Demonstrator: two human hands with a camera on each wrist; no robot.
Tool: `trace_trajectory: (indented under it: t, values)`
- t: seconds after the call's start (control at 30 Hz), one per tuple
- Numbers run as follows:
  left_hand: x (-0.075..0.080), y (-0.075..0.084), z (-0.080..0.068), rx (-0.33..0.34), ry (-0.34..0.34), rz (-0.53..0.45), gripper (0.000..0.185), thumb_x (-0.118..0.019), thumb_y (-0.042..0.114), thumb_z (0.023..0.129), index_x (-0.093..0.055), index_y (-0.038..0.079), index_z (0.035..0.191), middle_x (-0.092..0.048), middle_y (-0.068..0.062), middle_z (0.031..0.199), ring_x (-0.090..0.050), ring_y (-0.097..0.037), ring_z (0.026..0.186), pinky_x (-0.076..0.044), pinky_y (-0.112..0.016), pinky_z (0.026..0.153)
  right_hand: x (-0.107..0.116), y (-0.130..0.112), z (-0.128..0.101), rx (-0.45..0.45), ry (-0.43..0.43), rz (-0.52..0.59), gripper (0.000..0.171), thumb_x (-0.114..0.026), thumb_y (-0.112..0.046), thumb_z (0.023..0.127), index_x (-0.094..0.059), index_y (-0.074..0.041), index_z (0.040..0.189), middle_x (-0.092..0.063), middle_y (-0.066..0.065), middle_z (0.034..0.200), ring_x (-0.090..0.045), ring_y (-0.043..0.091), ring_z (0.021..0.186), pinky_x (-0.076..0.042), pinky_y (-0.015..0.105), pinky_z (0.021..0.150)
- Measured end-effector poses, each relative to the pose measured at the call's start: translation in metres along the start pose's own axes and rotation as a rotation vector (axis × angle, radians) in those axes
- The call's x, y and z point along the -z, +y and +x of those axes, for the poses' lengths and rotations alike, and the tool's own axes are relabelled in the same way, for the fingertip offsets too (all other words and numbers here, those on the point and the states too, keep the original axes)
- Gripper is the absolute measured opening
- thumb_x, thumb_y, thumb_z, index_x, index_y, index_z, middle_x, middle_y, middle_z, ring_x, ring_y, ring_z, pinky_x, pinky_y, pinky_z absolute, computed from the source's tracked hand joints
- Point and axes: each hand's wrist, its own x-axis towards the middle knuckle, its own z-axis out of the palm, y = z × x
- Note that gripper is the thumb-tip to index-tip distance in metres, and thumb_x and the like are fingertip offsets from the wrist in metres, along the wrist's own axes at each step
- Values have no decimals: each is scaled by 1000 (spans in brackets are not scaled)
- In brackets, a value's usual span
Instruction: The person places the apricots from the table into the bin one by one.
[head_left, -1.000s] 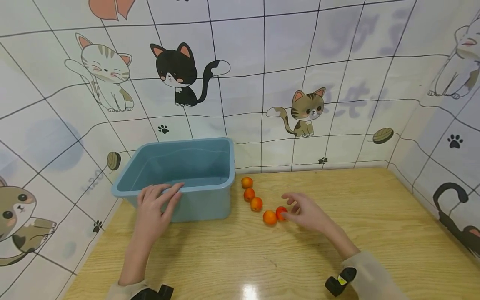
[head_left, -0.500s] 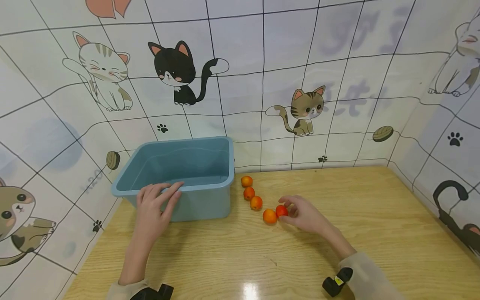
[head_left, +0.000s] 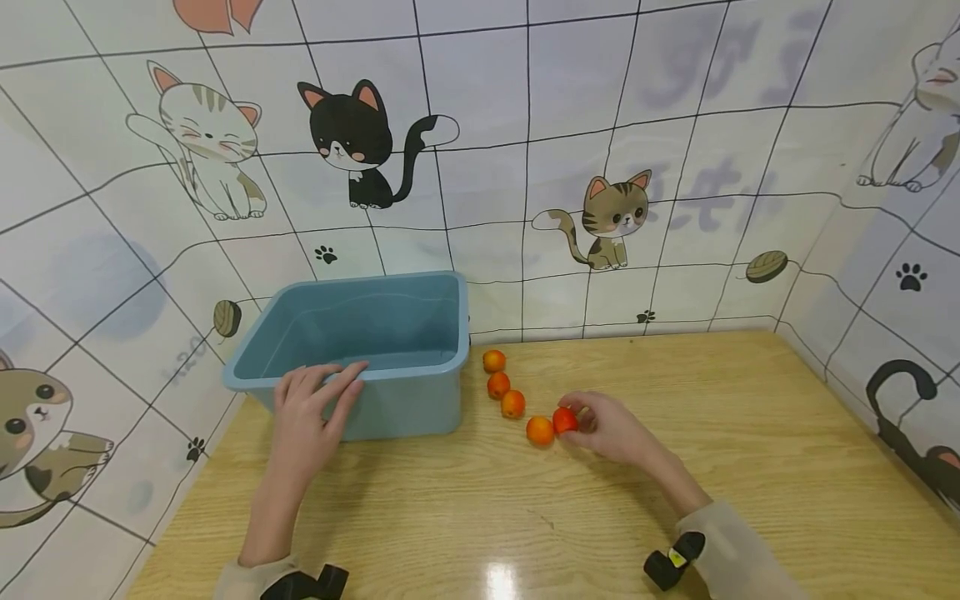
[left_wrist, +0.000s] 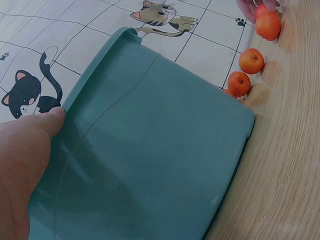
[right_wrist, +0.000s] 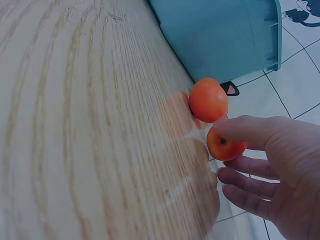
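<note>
The red fruit (head_left: pixel 565 421) is small, round and smooth, a stronger red than its neighbours in the head view. Seen from the right wrist, it looks more orange-red, with a small dark dimple turned towards the camera. It sits on the pale wood-grained desk (head_left: pixel 600 533), to the right of the blue bin (head_left: pixel 405 410) and well apart from it. Just beside it, on the bin's side, lies an orange fruit (head_left: pixel 540 431), glossy and similar in size. Three more fruits (head_left: pixel 498 385) run in a slanting row from there towards the wall (head_left: pixel 487 192), near the bin's right side.

The right hand (head_left: pixel 609 429) reaches in from the right, its forearm slanting across the desk. Thumb and index finger pinch the red fruit from opposite sides, while the remaining fingers lie loosely bent and slightly spread beyond it.

The left hand (head_left: pixel 303 412) comes up from the near edge, its forearm almost upright in the head view. Its fingers bend over the bin's near rim with the thumb against the outer wall, gripping the edge between them.
</note>
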Motion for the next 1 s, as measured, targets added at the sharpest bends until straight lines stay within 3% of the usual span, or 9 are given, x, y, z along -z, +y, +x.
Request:
trace_trajectory:
  t: [0.2, 0.47, 0.77, 1.0]
  values:
    - [-2, -2, 0, 12, -4, -5, 30, -69, 13, 95, -74, 14, 124, -66, -13, 109, -55, -34, 106, -27, -56, 103, 5, -1, 0, -44, 47, -21, 45, -81, -13, 87, -65, 1, 126, -68, 8, 109, -63, 18, 85, -54, 29, 68]
    - [-3, -3, -1, 7, 13, -9, 29, -69, 13, 95, -74, 14, 123, -66, -13, 107, -55, -34, 105, -27, -56, 103, 18, -8, 5, -27, 120, -41, 46, -81, -15, 88, -64, 0, 127, -68, 10, 113, -62, 19, 86, -54, 29, 69]
    - [-3, -3, -1, 1, 14, -8, 29, -69, 14, 95, -74, 14, 123, -66, -13, 108, -56, -34, 105, -27, -56, 103, 32, -27, 15, 39, 184, -32, 46, -81, -14, 87, -64, 2, 126, -68, 15, 115, -64, 21, 86, -56, 30, 70]
    - [-3, -4, -1, -5, 20, -2, 27, -66, 20, 99, -74, 15, 124, -66, -12, 107, -55, -34, 105, -28, -56, 103, 40, -47, 24, 108, 217, -47, 47, -81, -13, 88, -63, 3, 128, -68, 16, 118, -66, 22, 85, -58, 37, 73]
